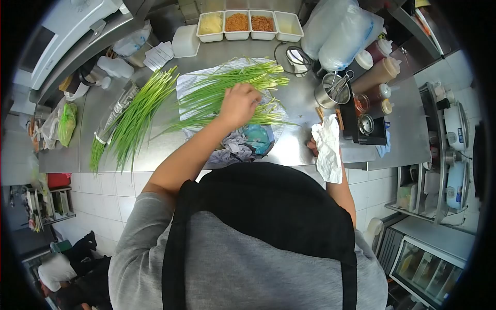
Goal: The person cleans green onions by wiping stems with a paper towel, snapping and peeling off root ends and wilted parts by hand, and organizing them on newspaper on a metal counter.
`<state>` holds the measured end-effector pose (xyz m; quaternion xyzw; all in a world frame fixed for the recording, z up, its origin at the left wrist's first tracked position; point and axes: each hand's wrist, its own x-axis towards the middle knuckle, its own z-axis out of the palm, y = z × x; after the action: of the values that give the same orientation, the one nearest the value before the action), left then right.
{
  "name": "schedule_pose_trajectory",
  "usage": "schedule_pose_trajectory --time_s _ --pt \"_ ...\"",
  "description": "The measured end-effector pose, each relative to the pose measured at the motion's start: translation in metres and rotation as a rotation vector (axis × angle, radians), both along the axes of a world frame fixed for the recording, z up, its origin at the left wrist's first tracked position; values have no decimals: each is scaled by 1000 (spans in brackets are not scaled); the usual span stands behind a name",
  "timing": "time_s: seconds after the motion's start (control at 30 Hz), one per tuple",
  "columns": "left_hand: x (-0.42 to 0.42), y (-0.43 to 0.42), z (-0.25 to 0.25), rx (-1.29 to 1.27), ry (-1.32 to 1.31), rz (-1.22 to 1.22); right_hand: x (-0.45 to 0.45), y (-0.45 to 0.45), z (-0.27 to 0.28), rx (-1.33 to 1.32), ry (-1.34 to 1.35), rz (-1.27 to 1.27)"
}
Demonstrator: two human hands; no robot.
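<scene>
Long green stalks [206, 95] lie spread over printed paper [185, 85] on the steel counter. My left hand [241, 105] rests over these stalks, its fingers bent; what lies beneath them is hidden. A crumpled white paper or cloth [327, 150] hangs from my right hand [312, 147], which is mostly covered by it near the counter's front edge. Another bundle of green stalks [142, 111] lies to the left, beside a rolled newspaper [118, 111]. Crumpled patterned cloth or paper [232, 147] sits below the spread stalks.
Four white containers [237, 22] line the back. To the right stand a metal pot [325, 98] with utensils, a black tray [380, 135] and sauce bottles [385, 70]. A plastic bag [336, 39] is at the back right. Another person [57, 271] is at the lower left.
</scene>
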<state>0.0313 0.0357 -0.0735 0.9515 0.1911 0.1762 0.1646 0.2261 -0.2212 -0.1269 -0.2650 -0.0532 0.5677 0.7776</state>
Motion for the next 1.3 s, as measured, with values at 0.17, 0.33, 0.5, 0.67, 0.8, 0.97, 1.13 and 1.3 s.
schedule_pose_trajectory --time_s 0.17,0.33,0.5,0.67,0.8,0.97,1.13,1.3 --pt "15 -25 2 -19 178 -155 2 -3 0 2 13 63" --pt "8 -9 -5 236 -86 208 5 2 4 51 0 114" --pt "1 -5 12 143 -27 167 5 1 2 40 -23 100" --pt "7 -24 -3 110 101 77 4 -2 8 15 -57 98" --pt "5 -25 6 56 -56 74 5 -6 10 -66 -91 83" --pt "2 -4 30 -864 -253 60 1 -5 15 -123 -102 44" --pt "-3 -7 61 -1205 -285 82 4 26 6 -183 -195 49" --pt "-3 -17 74 -1165 -306 72 -54 93 72 -32 -273 -217"
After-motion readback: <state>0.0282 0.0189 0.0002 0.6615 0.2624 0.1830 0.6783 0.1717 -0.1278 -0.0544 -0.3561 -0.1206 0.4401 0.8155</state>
